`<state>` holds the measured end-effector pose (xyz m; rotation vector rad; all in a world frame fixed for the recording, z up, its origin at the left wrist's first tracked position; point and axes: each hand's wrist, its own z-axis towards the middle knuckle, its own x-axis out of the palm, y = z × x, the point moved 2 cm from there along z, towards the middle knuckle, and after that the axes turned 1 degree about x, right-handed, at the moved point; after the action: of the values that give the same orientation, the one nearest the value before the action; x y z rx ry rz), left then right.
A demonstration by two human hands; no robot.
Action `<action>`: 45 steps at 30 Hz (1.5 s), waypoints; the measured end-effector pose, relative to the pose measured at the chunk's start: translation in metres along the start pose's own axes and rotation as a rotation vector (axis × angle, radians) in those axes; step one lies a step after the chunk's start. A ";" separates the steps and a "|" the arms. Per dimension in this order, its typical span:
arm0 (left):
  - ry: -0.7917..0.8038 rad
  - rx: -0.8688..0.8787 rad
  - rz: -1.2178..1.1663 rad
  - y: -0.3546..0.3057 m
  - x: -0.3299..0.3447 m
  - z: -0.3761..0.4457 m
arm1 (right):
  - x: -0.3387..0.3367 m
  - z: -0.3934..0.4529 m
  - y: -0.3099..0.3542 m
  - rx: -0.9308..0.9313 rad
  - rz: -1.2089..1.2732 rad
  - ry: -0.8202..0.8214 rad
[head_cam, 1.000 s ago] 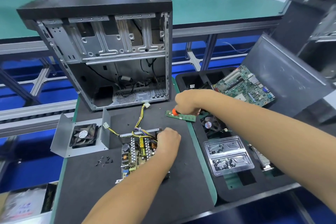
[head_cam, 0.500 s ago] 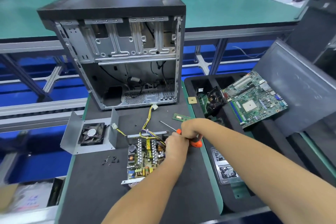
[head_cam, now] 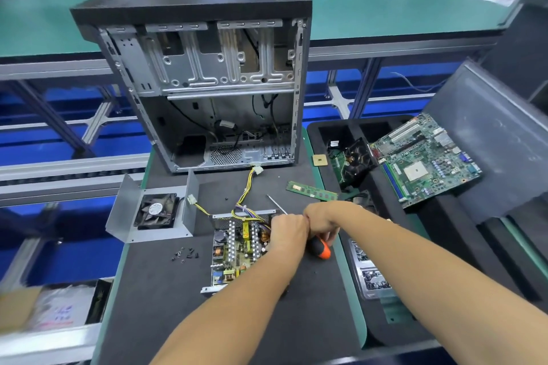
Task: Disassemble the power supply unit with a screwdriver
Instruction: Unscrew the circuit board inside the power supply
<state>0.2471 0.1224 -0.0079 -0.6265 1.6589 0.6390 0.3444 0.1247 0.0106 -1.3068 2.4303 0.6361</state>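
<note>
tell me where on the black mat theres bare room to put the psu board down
Bare patches on the black foam mat: the near-left stretch below the small black screws, and the near-right strip toward the green edge. Also a small patch between the open grey computer case and the green memory stick. Crowded: around the exposed power supply board, the grey fan bracket, and both hands.

I count one open computer case (head_cam: pixel 207 83) at the far side of the mat, one fan (head_cam: pixel 156 210) in its bracket on the left, one exposed power supply board (head_cam: pixel 237 249), one memory stick (head_cam: pixel 311 190), one motherboard (head_cam: pixel 427 157) on the right, one screwdriver (head_cam: pixel 318 247), two hands.
</note>
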 end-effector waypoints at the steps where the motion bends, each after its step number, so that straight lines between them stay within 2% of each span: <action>1: -0.002 -0.011 -0.011 0.000 0.000 0.001 | 0.000 0.000 0.000 -0.002 0.000 0.000; 12: 0.030 0.000 -0.009 0.001 0.001 0.003 | 0.003 0.005 0.000 0.000 0.024 0.038; 19: 0.097 -0.011 -0.018 0.008 -0.008 0.001 | 0.003 0.000 0.007 -0.028 -0.003 -0.005; 22: 0.044 0.100 0.024 0.019 -0.020 -0.014 | 0.003 -0.005 0.017 -0.069 -0.089 -0.056; 24: -0.070 0.289 0.117 0.035 -0.033 -0.031 | 0.001 -0.006 0.027 -0.106 -0.122 -0.169; 27: -0.336 0.532 0.209 0.062 -0.040 -0.048 | -0.002 -0.005 0.045 -0.152 -0.089 -0.342; 28: -0.387 0.532 0.195 0.069 -0.043 -0.049 | -0.001 -0.004 0.049 -0.147 -0.069 -0.359; 30: -0.421 0.387 0.110 0.082 -0.049 -0.044 | 0.001 -0.002 0.054 -0.106 -0.059 -0.401; 33: -0.320 0.110 -0.111 0.096 -0.050 -0.033 | 0.009 0.005 0.051 -0.016 0.102 -0.436; 36: -0.227 0.126 -0.166 0.101 -0.041 -0.029 | 0.013 0.002 0.051 0.080 0.237 -0.463; 40: -0.106 0.157 -0.305 0.108 -0.024 -0.035 | 0.018 0.006 0.049 0.095 0.411 -0.480; 45: -0.122 0.165 -0.491 0.113 -0.017 -0.036 | 0.023 0.008 0.048 0.095 0.449 -0.545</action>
<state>0.1449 0.1775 0.0235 -0.8196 1.3568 0.1786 0.2920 0.1359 0.0046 -0.4530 2.2452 0.8422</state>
